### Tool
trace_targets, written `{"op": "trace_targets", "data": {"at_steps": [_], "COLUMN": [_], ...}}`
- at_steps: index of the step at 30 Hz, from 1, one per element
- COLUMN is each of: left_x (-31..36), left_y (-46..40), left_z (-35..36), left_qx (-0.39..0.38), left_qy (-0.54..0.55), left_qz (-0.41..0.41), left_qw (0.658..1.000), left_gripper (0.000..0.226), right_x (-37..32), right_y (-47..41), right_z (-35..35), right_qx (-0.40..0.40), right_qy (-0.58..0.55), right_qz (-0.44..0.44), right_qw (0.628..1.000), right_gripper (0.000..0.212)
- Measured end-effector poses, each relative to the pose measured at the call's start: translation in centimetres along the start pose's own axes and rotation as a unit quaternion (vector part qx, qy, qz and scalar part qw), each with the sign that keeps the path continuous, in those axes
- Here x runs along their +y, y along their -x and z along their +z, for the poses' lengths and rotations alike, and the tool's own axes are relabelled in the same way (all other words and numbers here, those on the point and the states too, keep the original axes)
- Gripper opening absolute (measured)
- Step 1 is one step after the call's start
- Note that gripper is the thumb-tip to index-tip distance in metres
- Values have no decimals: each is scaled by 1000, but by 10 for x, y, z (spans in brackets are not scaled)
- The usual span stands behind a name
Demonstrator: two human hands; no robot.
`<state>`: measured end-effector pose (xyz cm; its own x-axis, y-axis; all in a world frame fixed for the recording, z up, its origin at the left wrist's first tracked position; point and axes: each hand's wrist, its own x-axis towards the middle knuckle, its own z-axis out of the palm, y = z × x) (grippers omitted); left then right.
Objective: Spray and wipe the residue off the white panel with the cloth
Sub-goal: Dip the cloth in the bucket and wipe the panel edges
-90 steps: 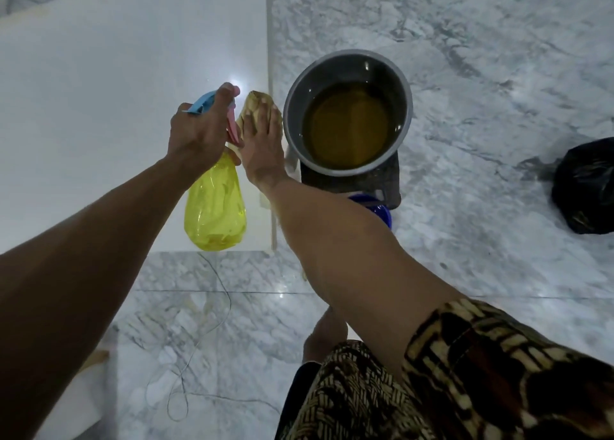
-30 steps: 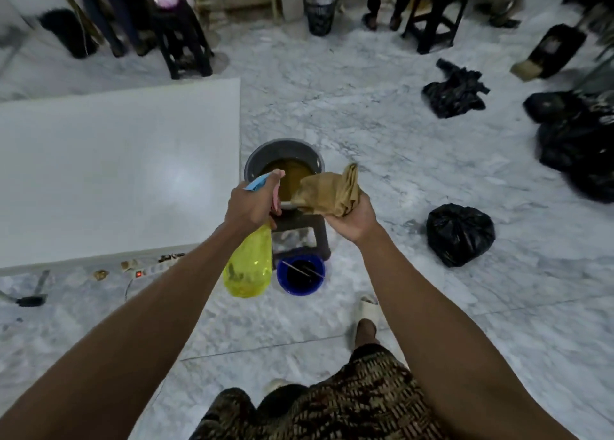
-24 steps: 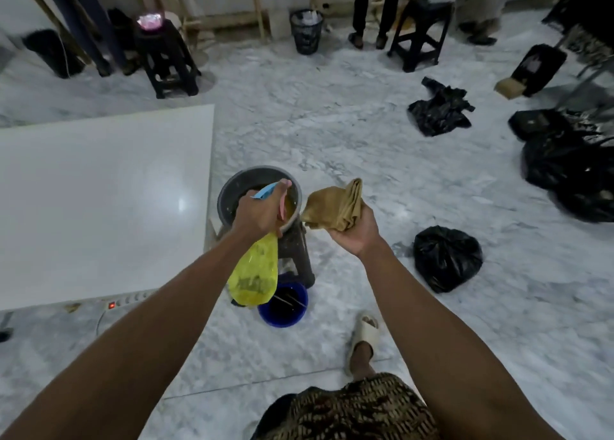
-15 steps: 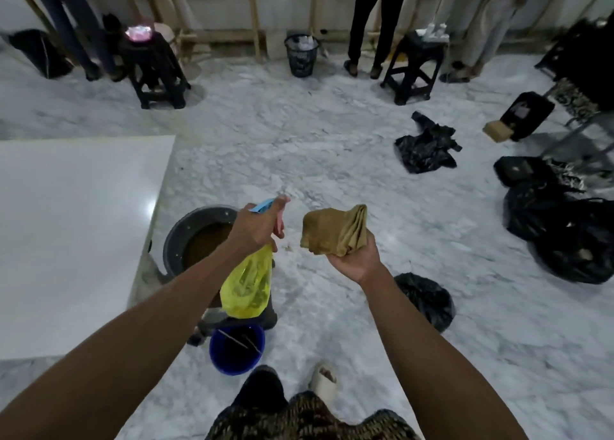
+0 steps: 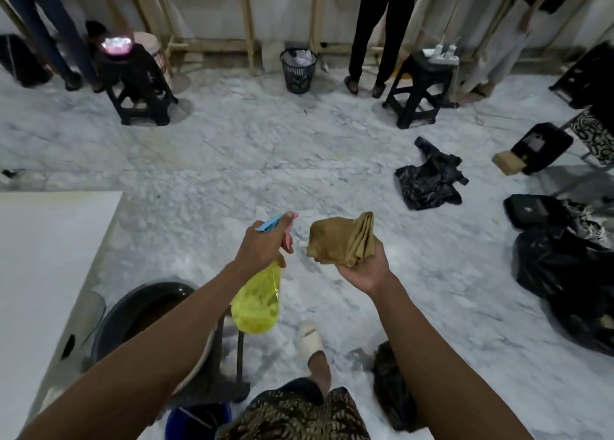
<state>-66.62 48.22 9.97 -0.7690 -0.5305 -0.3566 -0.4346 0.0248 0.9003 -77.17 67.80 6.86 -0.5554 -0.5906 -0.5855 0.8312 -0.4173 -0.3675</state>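
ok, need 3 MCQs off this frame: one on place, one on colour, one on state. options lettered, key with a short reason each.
1. Where is the white panel?
A. at the frame's left, on the floor
B. leaning on the far wall
C. under the cloth

2. What colour is the body of the spray bottle?
A. red
B. yellow
C. black

3. What is the right hand doing?
A. hanging idle
B. holding the folded cloth up, off the panel
C. pressing the cloth on the panel

Key: 1 A, the panel lies flat along the left edge. 2 B, the translucent yellow body hangs below the left hand. 3 B, the cloth sits in the raised palm over the marble floor.
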Motion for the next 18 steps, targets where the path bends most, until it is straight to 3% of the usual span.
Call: {"op": "trace_targets", "data": {"at_steps": [9, 18], "left_x": [30, 30], "left_y": [-140, -277], "left_z": [-19, -114], "left_qx": [49, 223], "left_qy": [7, 95], "left_qz": [-38, -80], "left_qw": [998, 967], "left_gripper": [75, 69], "right_x": [-96, -72], "right_y": [-130, -358], "right_z": [63, 232], "right_qx": [43, -35], "right_qy": [82, 223], "right_qz": [49, 190], "right_qw": [994, 956], "right_gripper": [58, 48]}}
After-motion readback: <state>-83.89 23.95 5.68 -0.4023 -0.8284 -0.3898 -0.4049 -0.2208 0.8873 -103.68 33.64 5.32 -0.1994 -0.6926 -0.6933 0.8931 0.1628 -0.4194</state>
